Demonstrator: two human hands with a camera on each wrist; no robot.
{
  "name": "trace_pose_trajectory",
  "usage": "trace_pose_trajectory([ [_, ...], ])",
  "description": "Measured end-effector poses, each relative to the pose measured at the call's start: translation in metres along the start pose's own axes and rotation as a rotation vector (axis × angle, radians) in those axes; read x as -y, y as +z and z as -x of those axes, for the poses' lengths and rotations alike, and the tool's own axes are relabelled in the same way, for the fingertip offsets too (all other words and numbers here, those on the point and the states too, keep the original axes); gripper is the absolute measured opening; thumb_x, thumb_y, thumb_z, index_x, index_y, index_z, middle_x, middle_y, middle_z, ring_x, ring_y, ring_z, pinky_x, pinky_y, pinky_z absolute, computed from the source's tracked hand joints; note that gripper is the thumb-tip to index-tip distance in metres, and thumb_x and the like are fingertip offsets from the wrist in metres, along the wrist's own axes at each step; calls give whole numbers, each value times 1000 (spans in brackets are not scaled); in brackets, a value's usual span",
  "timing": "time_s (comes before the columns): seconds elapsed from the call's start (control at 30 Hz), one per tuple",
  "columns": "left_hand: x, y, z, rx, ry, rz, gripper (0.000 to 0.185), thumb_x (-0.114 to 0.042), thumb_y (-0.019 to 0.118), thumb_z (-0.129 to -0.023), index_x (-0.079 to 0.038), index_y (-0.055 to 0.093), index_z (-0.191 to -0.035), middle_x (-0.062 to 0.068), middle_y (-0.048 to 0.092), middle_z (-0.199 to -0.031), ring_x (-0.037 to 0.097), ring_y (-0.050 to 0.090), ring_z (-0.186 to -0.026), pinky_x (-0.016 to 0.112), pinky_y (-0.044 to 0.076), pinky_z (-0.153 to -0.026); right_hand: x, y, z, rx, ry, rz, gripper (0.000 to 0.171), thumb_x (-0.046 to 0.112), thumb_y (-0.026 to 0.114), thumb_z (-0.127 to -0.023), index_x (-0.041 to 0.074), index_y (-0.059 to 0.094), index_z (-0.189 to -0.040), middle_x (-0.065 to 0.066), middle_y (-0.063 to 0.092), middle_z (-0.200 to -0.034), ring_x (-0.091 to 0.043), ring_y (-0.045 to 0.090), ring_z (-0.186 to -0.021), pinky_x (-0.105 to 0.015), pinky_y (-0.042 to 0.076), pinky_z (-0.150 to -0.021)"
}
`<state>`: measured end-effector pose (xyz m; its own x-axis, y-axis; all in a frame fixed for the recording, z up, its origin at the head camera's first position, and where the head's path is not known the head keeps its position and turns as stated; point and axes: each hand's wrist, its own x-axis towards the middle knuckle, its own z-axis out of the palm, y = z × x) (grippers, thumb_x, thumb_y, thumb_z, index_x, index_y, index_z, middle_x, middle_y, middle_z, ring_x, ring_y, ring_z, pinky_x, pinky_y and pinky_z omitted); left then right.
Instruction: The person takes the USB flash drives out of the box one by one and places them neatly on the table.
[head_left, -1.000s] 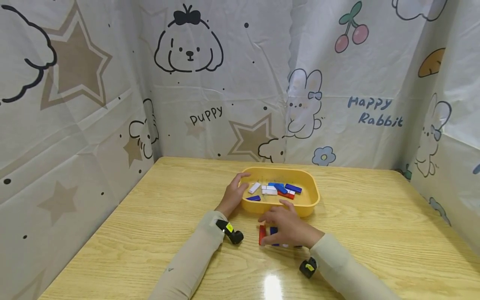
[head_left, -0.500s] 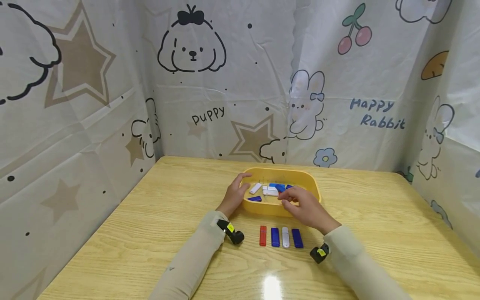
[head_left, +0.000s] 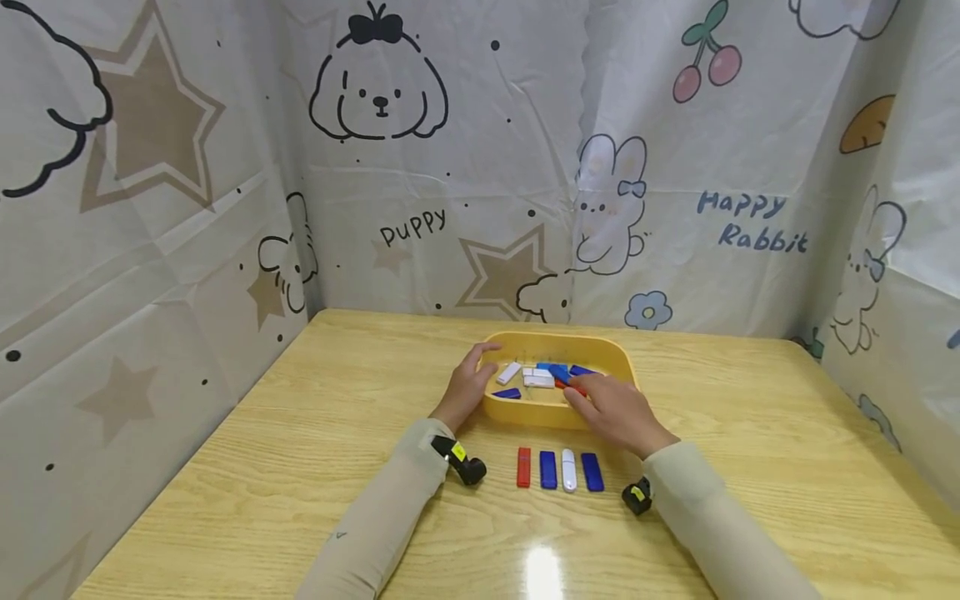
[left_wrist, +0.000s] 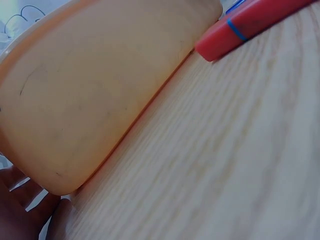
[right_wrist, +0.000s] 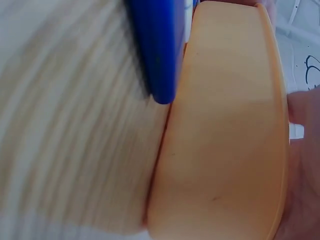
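Four small flat plastic sticks, one red point(head_left: 523, 467), two blue and one white, lie side by side in a row on the pale wood-grain table point(head_left: 750, 433), walled by creased white sheeting printed with puppies, rabbits and stars. Just behind them stands the rounded yellow plastic tray point(head_left: 600, 348) with more sticks inside. The left hand point(head_left: 467, 387) curls round its left rim; the right hand point(head_left: 611, 408) reaches over the near rim, but what its fingers grip I cannot tell.
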<state>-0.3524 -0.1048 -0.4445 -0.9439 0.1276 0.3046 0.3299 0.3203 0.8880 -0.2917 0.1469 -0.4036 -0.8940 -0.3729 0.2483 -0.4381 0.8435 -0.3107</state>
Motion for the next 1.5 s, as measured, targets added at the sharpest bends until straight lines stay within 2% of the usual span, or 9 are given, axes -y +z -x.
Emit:
trace_pose_trajectory([
  [0.17,-3,0,-1,0,11,-11,36,-16,47,-98,-12,52,-133,8,47,-144,25,35,-138,47,24,-113,7,-3,-2,113,64,52,76,66,28,-95,8,52,-138,-13,55,-136,-38,49,-125,-60,33,-101],
  [0.3,-4,0,-1,2,18,-8,36,-16,46,-98,-12,52,-133,7,48,-143,26,35,-138,48,23,-113,11,-8,-5,240,131,54,90,76,21,-89,10,40,-147,-15,47,-144,-40,41,-132,-64,26,-105],
  [0.43,-3,0,-1,1,2,7,36,-17,46,-98,-14,52,-133,5,48,-144,24,34,-139,47,22,-114,13,-12,-10,345,171,47,93,80,18,-86,15,34,-150,-12,43,-147,-41,39,-133,-68,20,-104],
  [0.53,-2,0,0,4,-10,22,37,-19,46,-98,-15,52,-134,5,47,-145,25,33,-139,48,21,-114,14,-12,-13,384,189,43,91,80,18,-86,19,34,-151,-11,43,-147,-41,39,-133,-70,18,-104],
  [0.67,1,0,1,7,-18,27,38,-19,46,-97,-13,51,-135,5,47,-145,26,32,-140,49,20,-114,13,-9,-13,376,189,51,94,82,18,-84,18,38,-149,-13,44,-147,-41,38,-134,-68,19,-105],
  [0.93,-1,1,0,9,-2,26,37,-18,46,-98,-13,52,-134,6,47,-144,25,32,-140,48,21,-114,12,-7,-8,275,155,79,91,83,22,-83,19,56,-137,-14,48,-143,-39,43,-130,-63,27,-103],
  [1.1,-1,1,0,10,-1,28,37,-18,46,-97,-14,52,-134,6,47,-144,26,32,-140,49,21,-114,12,-7,-8,285,134,78,88,80,22,-85,17,58,-135,-12,52,-140,-36,45,-130,-61,30,-104],
  [1.27,0,1,-1,8,-6,28,38,-18,46,-97,-14,52,-134,6,46,-145,26,32,-140,49,21,-114,12,-6,-9,277,120,67,84,78,25,-87,15,63,-128,-10,59,-132,-33,52,-123,-55,37,-102],
  [1.5,-1,1,0,8,-13,36,38,-18,47,-97,-14,52,-134,6,46,-145,26,33,-139,48,21,-114,11,-5,-9,276,120,89,88,78,23,-87,12,64,-127,-12,51,-141,-37,48,-128,-55,37,-103],
])
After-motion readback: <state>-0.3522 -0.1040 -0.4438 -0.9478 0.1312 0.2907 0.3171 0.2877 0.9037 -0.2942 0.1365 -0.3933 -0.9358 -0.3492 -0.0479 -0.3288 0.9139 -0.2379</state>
